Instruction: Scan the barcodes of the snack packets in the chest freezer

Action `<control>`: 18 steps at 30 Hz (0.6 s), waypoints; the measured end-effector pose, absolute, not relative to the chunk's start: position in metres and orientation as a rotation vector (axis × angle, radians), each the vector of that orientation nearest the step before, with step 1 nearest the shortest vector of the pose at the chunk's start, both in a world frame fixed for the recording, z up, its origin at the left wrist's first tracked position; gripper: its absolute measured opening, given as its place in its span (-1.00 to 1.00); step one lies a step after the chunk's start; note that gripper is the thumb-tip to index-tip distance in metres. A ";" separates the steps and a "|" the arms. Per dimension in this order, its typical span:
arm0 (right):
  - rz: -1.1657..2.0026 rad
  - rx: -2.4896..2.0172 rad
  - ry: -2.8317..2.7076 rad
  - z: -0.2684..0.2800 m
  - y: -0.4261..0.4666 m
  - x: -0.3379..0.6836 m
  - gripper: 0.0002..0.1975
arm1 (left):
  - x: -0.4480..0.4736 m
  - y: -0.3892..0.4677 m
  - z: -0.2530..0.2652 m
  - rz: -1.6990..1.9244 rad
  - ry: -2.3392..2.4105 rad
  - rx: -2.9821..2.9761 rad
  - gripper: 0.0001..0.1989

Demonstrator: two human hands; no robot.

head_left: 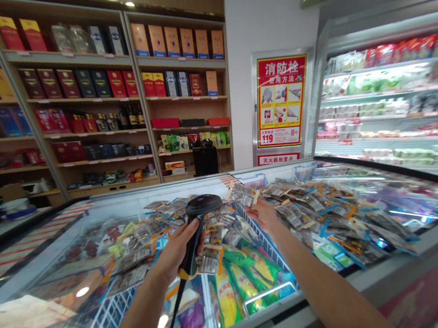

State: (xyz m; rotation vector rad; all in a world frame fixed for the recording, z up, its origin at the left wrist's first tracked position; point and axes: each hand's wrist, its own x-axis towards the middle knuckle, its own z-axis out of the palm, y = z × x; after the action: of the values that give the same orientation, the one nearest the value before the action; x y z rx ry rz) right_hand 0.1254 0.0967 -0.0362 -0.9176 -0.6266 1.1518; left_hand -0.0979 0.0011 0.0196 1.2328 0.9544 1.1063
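Note:
My left hand is wrapped round the handle of a black barcode scanner with a yellow-orange base, its cord trailing down toward me. Pinched in my right hand is a small flat packet with a printed label, held up just right of the scanner head. To the right, many similar packets with blue and orange edges lie heaped on the freezer's glass top. More packets are spread on the left, partly hidden behind my left hand and the scanner.
Under the glass, the chest freezer holds wire baskets with yellow-green corn packs. Shelves of boxed goods line the back wall. A red notice hangs centre right, and a lit refrigerated display stands at the right.

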 end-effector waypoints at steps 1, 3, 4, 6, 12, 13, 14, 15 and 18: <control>1.149 -0.914 -0.623 -0.036 0.097 0.125 -0.85 | -0.098 0.002 0.020 1.110 0.954 1.222 -0.67; 1.141 -0.903 -0.620 -0.034 0.096 0.126 -0.85 | -0.100 0.003 0.019 1.125 0.947 1.193 -0.68; 1.135 -0.895 -0.619 -0.033 0.096 0.127 -0.86 | -0.101 0.004 0.018 1.131 0.947 1.178 -0.68; 1.101 -0.869 -0.601 -0.029 0.096 0.132 -0.86 | -0.102 0.007 0.017 1.137 0.948 1.164 -0.67; 0.880 -0.801 -0.435 -0.014 0.098 0.174 -0.88 | -0.106 0.011 0.013 1.140 0.930 1.191 -0.65; 0.841 -0.801 -0.403 -0.013 0.099 0.183 -0.88 | -0.106 0.011 0.013 1.140 0.926 1.191 -0.65; 0.803 -0.805 -0.371 -0.013 0.099 0.191 -0.87 | -0.106 0.011 0.014 1.142 0.924 1.189 -0.66; 0.766 -0.812 -0.341 -0.013 0.100 0.198 -0.86 | -0.106 0.011 0.014 1.147 0.924 1.185 -0.67; 0.679 -0.847 -0.286 -0.017 0.104 0.215 -0.85 | -0.105 0.009 0.017 1.151 0.950 1.164 -0.68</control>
State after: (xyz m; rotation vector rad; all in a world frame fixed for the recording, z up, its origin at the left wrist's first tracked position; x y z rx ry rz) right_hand 0.2154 0.1038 -0.0171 -0.8473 -0.2863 0.6785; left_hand -0.1050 0.0093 0.0169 1.1643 0.9500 1.1512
